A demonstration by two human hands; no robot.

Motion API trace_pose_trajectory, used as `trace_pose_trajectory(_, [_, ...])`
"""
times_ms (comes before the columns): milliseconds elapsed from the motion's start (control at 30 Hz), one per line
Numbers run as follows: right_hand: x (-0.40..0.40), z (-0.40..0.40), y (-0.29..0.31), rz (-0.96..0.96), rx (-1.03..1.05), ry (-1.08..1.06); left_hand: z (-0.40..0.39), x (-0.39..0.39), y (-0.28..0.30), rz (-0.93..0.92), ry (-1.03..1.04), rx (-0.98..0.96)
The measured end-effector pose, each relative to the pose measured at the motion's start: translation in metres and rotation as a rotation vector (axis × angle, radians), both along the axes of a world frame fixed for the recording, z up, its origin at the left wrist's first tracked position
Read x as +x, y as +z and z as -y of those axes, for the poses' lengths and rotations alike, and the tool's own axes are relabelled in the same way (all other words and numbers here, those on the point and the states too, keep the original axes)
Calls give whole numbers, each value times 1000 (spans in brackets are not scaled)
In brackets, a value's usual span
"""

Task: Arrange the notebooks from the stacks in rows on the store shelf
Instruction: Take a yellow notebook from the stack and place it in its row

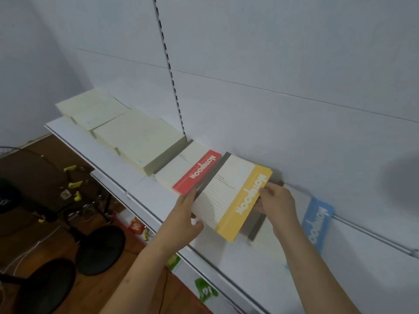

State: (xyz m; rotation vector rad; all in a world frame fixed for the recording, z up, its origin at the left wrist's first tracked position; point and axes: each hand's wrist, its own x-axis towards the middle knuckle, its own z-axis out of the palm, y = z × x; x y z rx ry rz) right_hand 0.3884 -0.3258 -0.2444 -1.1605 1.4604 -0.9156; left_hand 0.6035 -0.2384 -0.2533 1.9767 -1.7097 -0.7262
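Both hands were on the yellow-spined notebook (229, 196), which sat tilted above the white shelf (145, 200) with its far corner near the back panel (272, 64). The left hand (183, 220) gripped its near-left edge, fingers lying together along the cover's side and the thumb curled under the bottom corner. The right hand (277, 207) pinched the yellow spine edge, fingertips tucked beneath and thumb on top. Just left of the yellow-spined notebook, touching or slightly under its left edge, lay the red-spined notebook (192, 171) flat on the shelf. Beyond that one, further left, cream stacks (127, 130) overlapped along the shelf toward its end. Right of the yellow-spined notebook, a black-spined notebook (257, 225) lay partly beneath it, and the blue-spined notebook (317, 223) leaned near the back panel. In front of the yellow-spined notebook, bare shelf ran out to the front lip.
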Motion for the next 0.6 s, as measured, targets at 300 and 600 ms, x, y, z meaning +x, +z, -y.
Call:
trace_pose_trajectory(300, [35, 34, -2, -279, 162, 109, 71, 20, -13, 222, -310, 164])
trace_pose_trajectory(600, [68, 34, 4, -182, 298, -159, 88, 29, -30, 134, -499, 111])
